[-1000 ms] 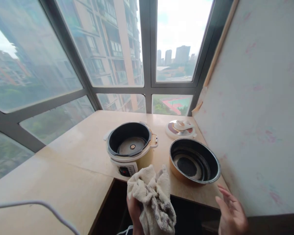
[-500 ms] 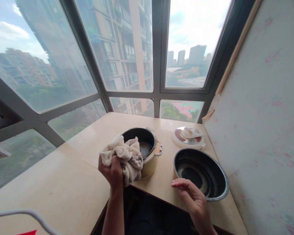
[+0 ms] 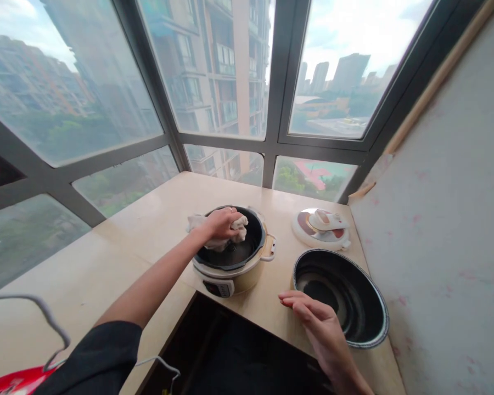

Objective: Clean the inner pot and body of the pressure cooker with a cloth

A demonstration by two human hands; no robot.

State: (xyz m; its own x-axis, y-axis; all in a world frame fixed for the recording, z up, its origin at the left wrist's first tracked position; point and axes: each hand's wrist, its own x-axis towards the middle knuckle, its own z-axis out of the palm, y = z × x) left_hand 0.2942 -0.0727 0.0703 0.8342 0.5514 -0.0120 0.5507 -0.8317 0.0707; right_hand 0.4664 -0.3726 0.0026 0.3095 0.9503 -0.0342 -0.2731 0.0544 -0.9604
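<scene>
A cream rice cooker (image 3: 234, 274) stands open on the wooden counter (image 3: 119, 258). My left hand (image 3: 220, 224) is closed on a crumpled beige cloth (image 3: 239, 226) and presses it inside the cooker's dark cavity. My right hand (image 3: 313, 321) rests on the counter edge with fingers stretched out, holding nothing, just left of the dark inner pot (image 3: 343, 296), which sits on the counter beside the cooker. The cooker's white lid (image 3: 323, 226) lies behind the pot.
Large windows wrap the counter's far side and a pale wall panel (image 3: 453, 219) closes the right. A dark gap (image 3: 230, 356) opens below the counter's front edge. A white wire hanger (image 3: 41, 318) and a red item (image 3: 12, 381) show at the lower left.
My left hand carried the cloth up from near my body and into the cooker. My right hand moved up from the lower right to the counter edge beside the inner pot.
</scene>
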